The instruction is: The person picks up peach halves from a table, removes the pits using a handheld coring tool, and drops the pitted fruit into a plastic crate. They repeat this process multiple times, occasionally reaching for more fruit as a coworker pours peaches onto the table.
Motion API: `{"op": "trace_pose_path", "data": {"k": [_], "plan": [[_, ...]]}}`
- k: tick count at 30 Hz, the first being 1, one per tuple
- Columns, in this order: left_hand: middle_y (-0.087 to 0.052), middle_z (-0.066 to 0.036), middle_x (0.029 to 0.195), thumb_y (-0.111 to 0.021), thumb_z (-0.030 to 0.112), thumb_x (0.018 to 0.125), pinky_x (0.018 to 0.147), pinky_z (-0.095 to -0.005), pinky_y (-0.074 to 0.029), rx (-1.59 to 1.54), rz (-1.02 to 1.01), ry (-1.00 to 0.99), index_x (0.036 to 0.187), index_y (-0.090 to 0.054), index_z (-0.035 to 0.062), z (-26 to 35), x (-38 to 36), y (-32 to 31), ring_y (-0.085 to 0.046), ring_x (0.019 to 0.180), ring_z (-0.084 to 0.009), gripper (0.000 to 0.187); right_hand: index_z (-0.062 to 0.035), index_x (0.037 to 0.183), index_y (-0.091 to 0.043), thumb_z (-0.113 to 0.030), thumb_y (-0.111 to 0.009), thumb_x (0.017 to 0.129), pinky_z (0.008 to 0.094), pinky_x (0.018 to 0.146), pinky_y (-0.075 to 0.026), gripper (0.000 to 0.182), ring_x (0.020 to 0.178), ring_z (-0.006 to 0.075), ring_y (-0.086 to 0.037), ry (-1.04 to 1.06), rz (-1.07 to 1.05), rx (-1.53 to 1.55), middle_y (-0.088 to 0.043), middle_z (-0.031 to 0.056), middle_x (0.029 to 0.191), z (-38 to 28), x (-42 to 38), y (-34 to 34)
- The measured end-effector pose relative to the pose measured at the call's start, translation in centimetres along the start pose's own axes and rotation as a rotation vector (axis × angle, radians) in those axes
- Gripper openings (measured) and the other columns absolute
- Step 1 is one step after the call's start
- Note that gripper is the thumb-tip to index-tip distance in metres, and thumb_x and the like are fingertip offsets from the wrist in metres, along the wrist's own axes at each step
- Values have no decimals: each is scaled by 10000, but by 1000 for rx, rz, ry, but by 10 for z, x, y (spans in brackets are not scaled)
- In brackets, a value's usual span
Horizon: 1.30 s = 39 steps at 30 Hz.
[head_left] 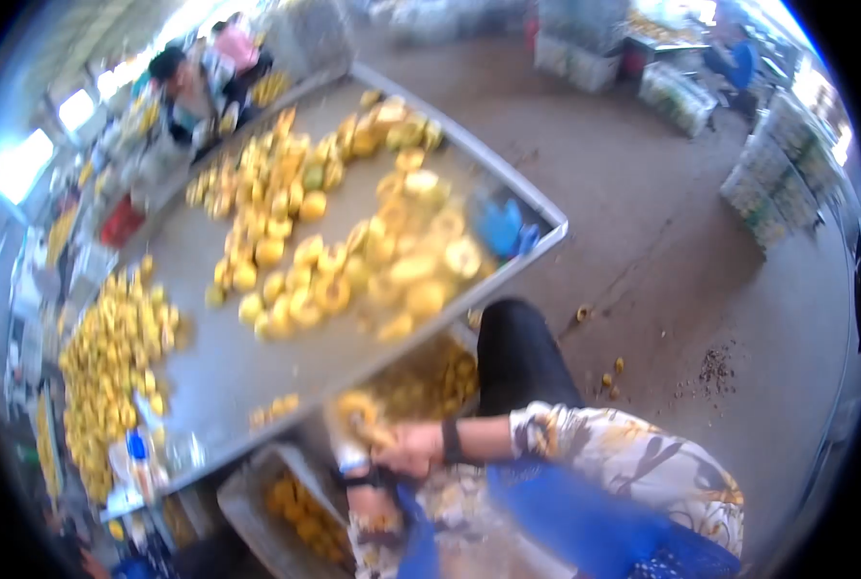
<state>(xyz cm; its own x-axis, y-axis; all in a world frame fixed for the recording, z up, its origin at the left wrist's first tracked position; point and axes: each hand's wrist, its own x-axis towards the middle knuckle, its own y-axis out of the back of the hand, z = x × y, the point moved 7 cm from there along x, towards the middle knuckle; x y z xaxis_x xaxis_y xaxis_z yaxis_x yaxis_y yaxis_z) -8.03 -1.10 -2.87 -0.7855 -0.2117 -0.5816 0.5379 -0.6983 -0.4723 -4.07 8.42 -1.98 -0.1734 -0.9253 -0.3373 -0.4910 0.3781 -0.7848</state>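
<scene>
My hands are close together in front of my body, at the table's near edge. A yellow fruit half (358,413), which looks like a peach, is at the fingers of my left hand (349,454), blurred and partly hidden. My right hand (411,450), a dark band on its wrist, is closed right beside the fruit; what its fingers grip is hidden. Just beyond the hands is a bin (406,381) of yellow fruit pieces. A grey tub (247,492) with more yellow fruit stands to the left.
Yellow fruit halves (305,280) are spread over the raised-edge metal table (218,347), with a heap (117,367) at left. A blue item (501,229) lies in the right corner. Co-workers (199,92) sit at far left. Stacked crates (778,174) stand at right; fruit bits dot the floor.
</scene>
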Motion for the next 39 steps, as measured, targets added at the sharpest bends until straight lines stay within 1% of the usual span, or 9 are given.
{"op": "trace_pose_path", "data": {"k": [4,6,8,10,15,19,28,34,39], "plan": [[-501,-13,699,-589,249,845,469,-231,-435,-320,-209,-328,868,-555,105,63,-38,61,-530,621,-137,150,-79,879,-490,-172,-572,857,210,292,-274,126,335,53,-357,108,-94,-41,-449,-21,536,-18,-14,-18],[-595,-59,755,-605,318,829,505,-282,-470,17,624,-837,966,-593,56,107,-56,184,-564,606,-170,296,-71,826,-500,-175,-584,832,233,324,-313,133,362,72,-396,132,90,-348,-459,-7,550,-17,-17,10],[-650,-154,901,-591,364,834,567,-350,-491,1154,993,-606,1070,-584,-9,146,-105,194,-606,660,-243,442,-57,829,-524,-201,-594,815,266,400,-369,161,435,102,-453,46,265,-519,-485,2,569,-15,-28,27],[-624,-215,1023,-560,349,853,692,-380,-488,1279,1075,-642,1077,-565,-59,170,-140,137,-615,795,-303,465,-53,863,-539,-211,-586,812,279,449,-395,172,493,118,-485,37,343,-577,-510,10,594,-21,-37,30],[-664,-135,986,-589,175,831,824,-330,-466,1234,407,-903,1018,-638,6,157,-48,-22,-626,901,-233,256,-30,931,-583,-229,-575,818,322,564,-464,229,619,172,-565,126,500,-582,-574,63,674,-41,-58,26],[-632,-167,1003,-532,494,803,829,-424,-454,1809,47,-587,1083,-624,164,90,1,-171,-584,954,-360,442,-10,986,-586,-239,-589,803,360,697,-480,294,771,231,-602,261,583,-821,-616,126,805,-60,-79,35],[-672,-153,838,-684,274,690,732,-307,-491,1639,-132,-448,936,-662,1,55,69,-177,-641,808,-224,368,-39,970,-570,-230,-580,800,334,629,-462,256,677,174,-562,421,803,-712,-599,76,753,-77,-123,44],[-567,-188,1083,-707,71,646,831,-329,-487,1466,-301,-1092,1193,-499,-40,63,-58,-190,-606,945,-263,596,-63,929,-503,-440,-574,860,228,467,-426,390,554,83,-550,512,794,-452,-580,51,683,-123,-132,42],[-510,-166,1200,-744,161,710,887,-330,-464,1282,-468,-1084,1293,-395,-26,45,-83,-169,-565,1037,-257,705,-43,977,-602,-353,-615,841,304,620,-482,339,708,152,-587,841,688,-673,-628,58,776,-134,-100,52]]}}
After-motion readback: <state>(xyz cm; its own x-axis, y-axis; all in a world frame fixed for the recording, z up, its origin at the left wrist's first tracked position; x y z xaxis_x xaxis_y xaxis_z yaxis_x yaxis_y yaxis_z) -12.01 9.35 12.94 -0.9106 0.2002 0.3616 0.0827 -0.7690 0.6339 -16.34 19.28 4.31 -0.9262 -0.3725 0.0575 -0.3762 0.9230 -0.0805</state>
